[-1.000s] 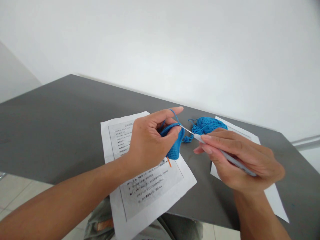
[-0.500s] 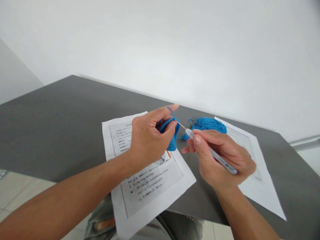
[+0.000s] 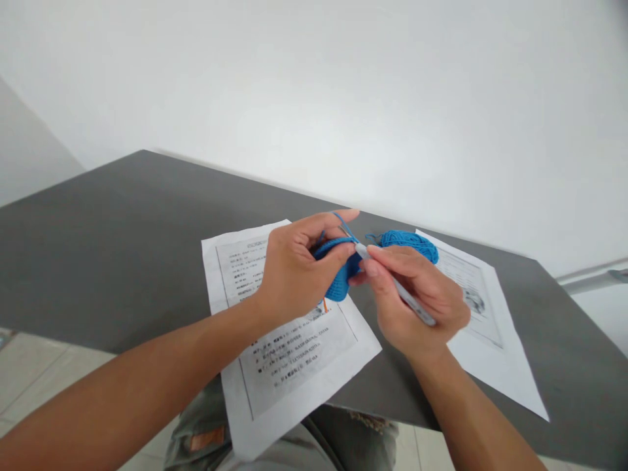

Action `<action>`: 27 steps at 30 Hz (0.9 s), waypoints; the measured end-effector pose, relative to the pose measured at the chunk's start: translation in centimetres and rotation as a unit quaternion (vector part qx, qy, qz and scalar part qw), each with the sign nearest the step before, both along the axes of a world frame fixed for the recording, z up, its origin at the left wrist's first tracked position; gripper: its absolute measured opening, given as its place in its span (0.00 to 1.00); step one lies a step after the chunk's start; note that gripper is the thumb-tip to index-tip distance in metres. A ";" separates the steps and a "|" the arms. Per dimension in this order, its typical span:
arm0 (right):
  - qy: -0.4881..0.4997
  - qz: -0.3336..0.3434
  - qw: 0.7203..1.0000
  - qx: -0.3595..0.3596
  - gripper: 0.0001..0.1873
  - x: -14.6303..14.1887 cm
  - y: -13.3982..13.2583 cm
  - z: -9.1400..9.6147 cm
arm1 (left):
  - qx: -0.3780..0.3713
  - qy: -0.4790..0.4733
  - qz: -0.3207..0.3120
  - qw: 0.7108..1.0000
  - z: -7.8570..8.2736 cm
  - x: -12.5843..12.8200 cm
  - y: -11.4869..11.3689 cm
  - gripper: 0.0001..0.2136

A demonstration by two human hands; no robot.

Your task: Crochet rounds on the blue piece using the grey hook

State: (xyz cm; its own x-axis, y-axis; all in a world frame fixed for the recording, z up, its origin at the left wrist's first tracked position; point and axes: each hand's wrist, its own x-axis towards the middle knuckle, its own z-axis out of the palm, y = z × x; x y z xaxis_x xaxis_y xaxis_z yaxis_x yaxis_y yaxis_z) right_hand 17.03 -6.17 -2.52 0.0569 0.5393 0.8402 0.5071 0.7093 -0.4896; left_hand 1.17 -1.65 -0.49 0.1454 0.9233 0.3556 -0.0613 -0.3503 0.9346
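Pinched in my left hand (image 3: 299, 268) is a blue crochet piece (image 3: 338, 286), with a strand of blue yarn looped over the raised index finger. My right hand (image 3: 417, 294) grips a crochet hook (image 3: 412, 301) by its grey handle, much like a pen. The hook's thin metal shaft reaches up to the piece's top edge and the strand, close to my left thumb. Part of the piece is hidden behind my fingers. A small orange strip (image 3: 324, 305) shows just below it. Behind my right hand lies a ball of blue yarn (image 3: 409, 244).
A printed sheet (image 3: 304, 405) lies under my left hand and overhangs the front edge of the dark grey table (image 3: 122, 261). Another printed sheet (image 3: 510, 373) is to the right, partly behind my right hand. A white wall (image 3: 314, 98) rises along the back.
My right hand has moved left, bringing the hook's handle close to my left thumb and the shaft further in past the piece's edge. My left hand has shifted slightly right.
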 end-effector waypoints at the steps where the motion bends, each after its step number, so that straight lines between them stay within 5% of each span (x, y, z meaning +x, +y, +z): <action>1: 0.037 0.021 0.999 -0.016 0.19 0.0 0.0 -0.1 | -0.021 -0.040 -0.027 0.999 -0.1 -0.1 0.3 0.15; 8: 0.082 0.105 0.991 -0.007 0.18 0.5 -0.1 -0.1 | -0.050 -0.220 -0.184 0.957 -1.1 -0.1 1.5 0.21; 14: 0.024 0.098 0.995 0.021 0.24 1.0 -0.1 0.0 | -0.044 -0.239 -0.204 0.948 -0.7 0.0 1.1 0.20; 18: -0.024 0.058 0.997 0.040 0.27 0.8 -0.1 -0.2 | -0.053 -0.238 -0.170 0.955 -0.7 0.2 1.0 0.20; 21: -0.110 -0.038 0.991 0.071 0.26 0.4 -0.5 0.0 | -0.104 -0.245 -0.152 0.952 -0.5 0.2 1.0 0.20; 27: -0.244 -0.106 0.956 0.122 0.27 -0.1 -1.4 0.7 | -0.157 -0.266 -0.190 0.932 0.4 -0.3 0.9 0.20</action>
State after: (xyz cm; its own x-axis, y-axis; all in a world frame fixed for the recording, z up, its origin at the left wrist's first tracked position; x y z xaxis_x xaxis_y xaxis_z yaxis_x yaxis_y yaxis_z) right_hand 16.95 -7.56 -1.81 -0.2880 0.3439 0.8937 0.7787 0.6273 0.0095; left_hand 0.85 -0.72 -0.13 0.3636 0.9116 0.1918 -0.6097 0.0772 0.7889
